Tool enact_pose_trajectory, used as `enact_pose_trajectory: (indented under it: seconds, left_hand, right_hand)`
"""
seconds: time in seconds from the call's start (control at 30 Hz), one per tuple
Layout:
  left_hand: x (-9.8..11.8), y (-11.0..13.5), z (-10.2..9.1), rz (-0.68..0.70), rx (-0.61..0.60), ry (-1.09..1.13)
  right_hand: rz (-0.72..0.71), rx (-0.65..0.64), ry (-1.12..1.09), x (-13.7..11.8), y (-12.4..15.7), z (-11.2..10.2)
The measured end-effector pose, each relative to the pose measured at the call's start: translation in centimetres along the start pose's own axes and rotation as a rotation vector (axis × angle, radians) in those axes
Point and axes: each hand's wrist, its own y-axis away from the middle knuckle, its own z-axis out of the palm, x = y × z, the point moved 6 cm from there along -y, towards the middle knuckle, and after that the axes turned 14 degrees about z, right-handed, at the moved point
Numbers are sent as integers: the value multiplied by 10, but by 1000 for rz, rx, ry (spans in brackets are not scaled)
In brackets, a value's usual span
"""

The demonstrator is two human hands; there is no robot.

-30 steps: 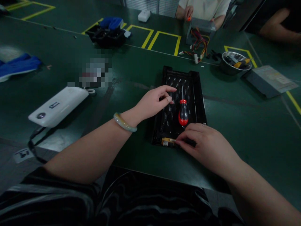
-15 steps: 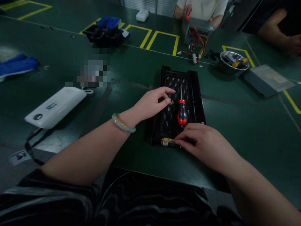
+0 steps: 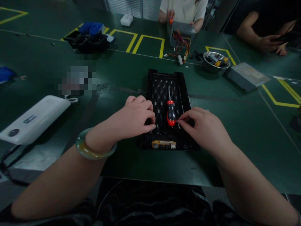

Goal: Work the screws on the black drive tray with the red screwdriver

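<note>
On the green surface (image 3: 235, 131), head view: one black tray (image 3: 148, 91) holds one red-handled screwdriver (image 3: 171, 114) and one gold connector strip (image 3: 164, 144). The left hand (image 3: 135, 117) rests curled shut on the tray, with nothing seen in it. The right hand (image 3: 204, 128) pinches at the handle's end; whether it has a grip I cannot tell. Lifting the screwdriver would need a firmer wrap.

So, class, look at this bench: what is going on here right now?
A person sits at a green table with a black tray in front. A red-handled screwdriver lies in the tray. The right hand has its fingertips at the handle; whether it grips is unclear. The left hand rests curled on the tray's left side. A small tan part sits at the tray's near edge. Across the table, another person handles a box with coloured wires.
</note>
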Motion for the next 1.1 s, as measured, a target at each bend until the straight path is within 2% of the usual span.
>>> enact_pose_trajectory:
  seconds: [0.23,0.4,0.53,0.7,0.87,1.0,1.1]
  left_hand:
    - [3,-3,3,-18,-24,45]
    - [4,-5,4,1,-18,33]
    - [1,-8,1,-38,17,64]
    - [-2,-8,-5,-137,80,283]
    - [5,-7,-10,-171,213,550]
    - [12,-11,-1,-174,208,743]
    - [13,-13,7,-207,261,952]
  right_hand:
    - [-49,-177,91,-4,7,10]
    - [9,-177,107,0,7,10]
    - [39,-150,109,1,7,10]
    - [51,-131,54,1,5,9]
    - [-3,-38,-180,-9,7,-2]
    - [-100,47,-338,-19,13,-7]
    - [-163,75,-410,-24,17,-7]
